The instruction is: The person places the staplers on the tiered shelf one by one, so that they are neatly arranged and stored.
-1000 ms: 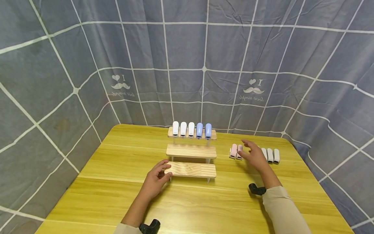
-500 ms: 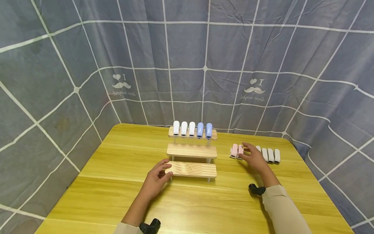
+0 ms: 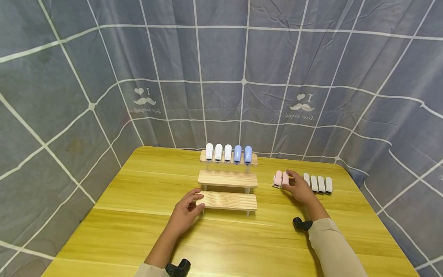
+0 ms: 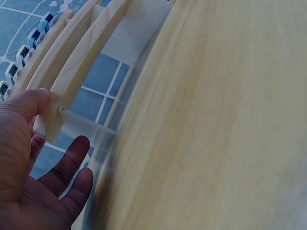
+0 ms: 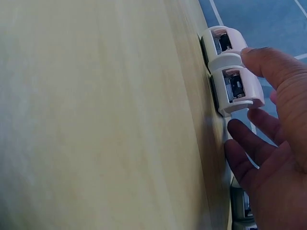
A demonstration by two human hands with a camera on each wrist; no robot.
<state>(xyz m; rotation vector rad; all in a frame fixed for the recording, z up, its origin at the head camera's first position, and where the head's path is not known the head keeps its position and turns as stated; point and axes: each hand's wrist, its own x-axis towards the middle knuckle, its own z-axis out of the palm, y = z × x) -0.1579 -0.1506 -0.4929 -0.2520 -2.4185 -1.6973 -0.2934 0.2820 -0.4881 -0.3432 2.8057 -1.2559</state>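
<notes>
My left hand grips the left end of the lowest board of a three-step wooden display stand. In the left wrist view its thumb lies against the board's end, with the lower fingers spread below. My right hand is at the right one of two pink mini staplers, thumb and forefinger around it. The right wrist view shows that pink stapler standing on the table, thumb tip at its upper side and the other fingers loosely curled; part of the grip is hidden. The other pink stapler stands close beside it.
On the top step stand three white staplers and two blue staplers. Right of my right hand, several whitish staplers stand in a row on the wooden table. A grey checked curtain hangs around the back and sides.
My right hand has moved slightly down and left, and its fingers have closed in around the right pink stapler. The left hand stays on the stand.
</notes>
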